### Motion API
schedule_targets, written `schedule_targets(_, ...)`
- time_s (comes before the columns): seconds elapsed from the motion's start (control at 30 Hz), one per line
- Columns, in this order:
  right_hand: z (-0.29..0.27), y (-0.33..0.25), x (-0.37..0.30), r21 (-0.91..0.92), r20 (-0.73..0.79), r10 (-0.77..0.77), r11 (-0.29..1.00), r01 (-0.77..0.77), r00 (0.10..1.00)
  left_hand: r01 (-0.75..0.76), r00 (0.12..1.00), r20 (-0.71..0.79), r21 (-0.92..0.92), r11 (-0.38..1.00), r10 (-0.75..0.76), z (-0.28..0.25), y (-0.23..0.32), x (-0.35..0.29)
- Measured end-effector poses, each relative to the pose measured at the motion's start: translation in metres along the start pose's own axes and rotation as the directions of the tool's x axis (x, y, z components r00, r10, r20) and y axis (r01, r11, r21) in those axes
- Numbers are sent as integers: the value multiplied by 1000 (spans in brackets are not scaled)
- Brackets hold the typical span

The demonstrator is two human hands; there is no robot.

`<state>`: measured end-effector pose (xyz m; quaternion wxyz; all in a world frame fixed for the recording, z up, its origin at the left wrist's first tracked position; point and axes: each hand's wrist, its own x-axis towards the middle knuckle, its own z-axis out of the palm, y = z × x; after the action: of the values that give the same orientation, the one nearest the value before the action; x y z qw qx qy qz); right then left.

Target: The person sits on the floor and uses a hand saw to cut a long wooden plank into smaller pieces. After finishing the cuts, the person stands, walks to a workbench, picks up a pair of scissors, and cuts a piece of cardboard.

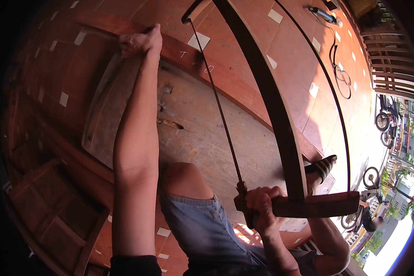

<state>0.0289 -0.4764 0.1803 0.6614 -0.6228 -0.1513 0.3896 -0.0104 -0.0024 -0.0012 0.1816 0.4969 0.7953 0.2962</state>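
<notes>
A large wooden frame saw (271, 96) stretches across the middle, tilted away from me. My right hand (264, 209) is closed round its near end, where the thin blade (219, 103) meets the end bar (317, 207). The blade crosses above a long reddish-brown plank (237, 99) that bears white chalk marks; whether it touches the wood, I cannot tell. Farther left, my left hand (142, 42) grips the plank, its fingers partly hidden. Under the plank lies a worn wooden board (202, 124) with holes and a split.
My sandalled foot (324, 168) is by the plank's right end. A power tool (324, 14) and its black cord (338, 69) lie on the tiled floor (299, 60). At lower left is a wooden chair (55, 221). Motorbikes (386, 119) stand outside, right of a slatted wooden railing (395, 66).
</notes>
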Motion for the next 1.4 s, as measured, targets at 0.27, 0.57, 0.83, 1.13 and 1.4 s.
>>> schedule_targets(0.27,35,31,80,-43,-90,-46,998,42,995,7,1000,29,5,1000,-7,-4,9,-10)
schedule_targets(0.57,21,23,51,-4,-35,-14,1000,14,999,23,1000,20,11,1000,-23,5,0,3)
schedule_targets(0.83,-2,20,9,70,-8,-97,993,97,995,33,998,52,10,999,-34,-6,8,-5)
schedule_targets(1.13,38,31,98,-107,-76,-25,994,16,997,25,999,27,32,999,-26,2,12,-11)
schedule_targets(1.4,-17,6,-39,7,-36,-92,996,92,995,16,998,63,91,996,-22,-2,12,-7)
